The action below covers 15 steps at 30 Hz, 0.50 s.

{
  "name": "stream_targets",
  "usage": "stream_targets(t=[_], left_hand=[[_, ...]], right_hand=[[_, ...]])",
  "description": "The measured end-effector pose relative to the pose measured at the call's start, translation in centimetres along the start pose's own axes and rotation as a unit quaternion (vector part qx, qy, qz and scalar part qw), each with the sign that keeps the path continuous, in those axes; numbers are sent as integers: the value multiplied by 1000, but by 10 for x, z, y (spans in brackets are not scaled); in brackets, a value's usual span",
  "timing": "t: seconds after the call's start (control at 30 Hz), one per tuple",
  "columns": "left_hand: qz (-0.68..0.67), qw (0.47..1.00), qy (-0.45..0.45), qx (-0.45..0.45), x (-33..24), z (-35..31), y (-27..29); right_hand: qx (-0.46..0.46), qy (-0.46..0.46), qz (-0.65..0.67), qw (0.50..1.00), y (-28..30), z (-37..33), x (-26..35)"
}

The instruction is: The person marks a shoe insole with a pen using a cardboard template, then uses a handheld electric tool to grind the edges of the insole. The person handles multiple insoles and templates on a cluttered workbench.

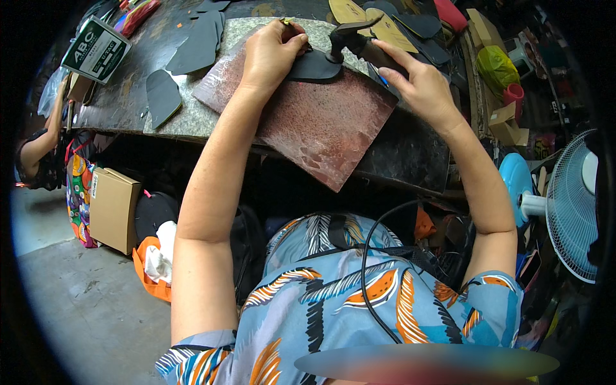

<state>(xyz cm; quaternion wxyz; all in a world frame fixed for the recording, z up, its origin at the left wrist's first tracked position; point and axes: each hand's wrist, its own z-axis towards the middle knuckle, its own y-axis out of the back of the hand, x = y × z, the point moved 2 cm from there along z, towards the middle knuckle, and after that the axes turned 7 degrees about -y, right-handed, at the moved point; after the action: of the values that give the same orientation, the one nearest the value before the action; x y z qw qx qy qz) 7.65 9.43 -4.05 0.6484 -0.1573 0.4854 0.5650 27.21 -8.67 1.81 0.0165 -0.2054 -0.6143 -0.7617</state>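
Note:
My right hand (420, 86) grips the dark handle of a hammer (348, 33), its black head over the right end of a dark grey shoe sole piece (316, 70). A thin blue-tipped tool (383, 79) shows beside the fingers of that hand. At the sole's left end, my left hand (273, 52) is closed, thumb and fingers pinched on something small and dark that I cannot make out. A bit of yellow shows at its fingertips. Under the sole lies a worn reddish-brown board (321, 131), tilted on a speckled grey slab (186, 115) and jutting past the table edge.
More dark sole pieces (196, 46) lie left on the table; yellow insoles (385, 31) lie at the far right. A green and white tin (96, 51) stands at the left, near another person's arm (45, 144). A white fan (574, 205) stands right, a cardboard box (114, 208) below left.

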Motion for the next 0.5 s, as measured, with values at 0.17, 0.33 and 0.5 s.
stream_targets(t=[0.17,0.33,0.5], left_hand=[[166,973,-159,23,-23,-3,-1],[212,956,-202,8,-34,-7,-14],[100,989,-104,-26,-17,-7,-7]], right_hand=[[-122,111,214,963,39,11,10],[-106,154,168,968,29,10,18],[-47,40,55,997,8,-3,7]])
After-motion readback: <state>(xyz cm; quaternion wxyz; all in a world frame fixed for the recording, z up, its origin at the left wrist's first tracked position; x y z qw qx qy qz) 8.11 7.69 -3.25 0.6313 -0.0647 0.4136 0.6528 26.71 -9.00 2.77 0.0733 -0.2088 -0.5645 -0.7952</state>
